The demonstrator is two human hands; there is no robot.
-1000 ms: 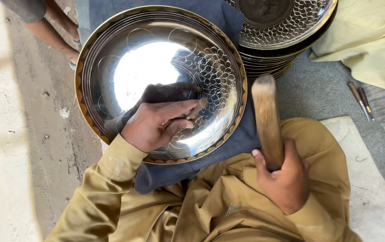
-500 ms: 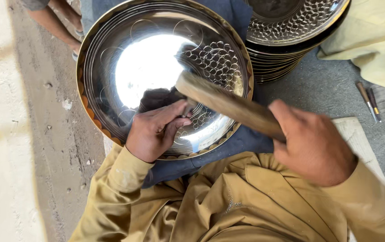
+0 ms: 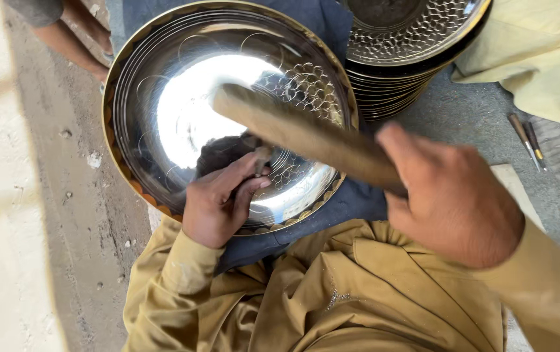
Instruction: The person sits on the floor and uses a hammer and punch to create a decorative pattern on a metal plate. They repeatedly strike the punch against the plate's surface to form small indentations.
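Note:
A large shiny metal bowl (image 3: 182,111) with a brass-coloured rim lies on a dark blue cloth (image 3: 352,202) over my lap. Part of its inside carries a hammered scale pattern. My left hand (image 3: 218,205) rests on the bowl's near side and pinches a small metal punch (image 3: 262,158) upright against the surface. My right hand (image 3: 453,195) grips a wooden mallet (image 3: 306,133), whose far end hangs just above the punch.
A stack of patterned metal bowls (image 3: 410,45) stands at the top right. Two thin tools (image 3: 526,140) lie on the grey ground to the right. Another person's foot (image 3: 74,36) shows at the top left, and pale cloth (image 3: 541,52) at the far right.
My right hand has swung the wooden mallet from upright beside my lap down over the bowl toward the punch. The left hand stays on the punch.

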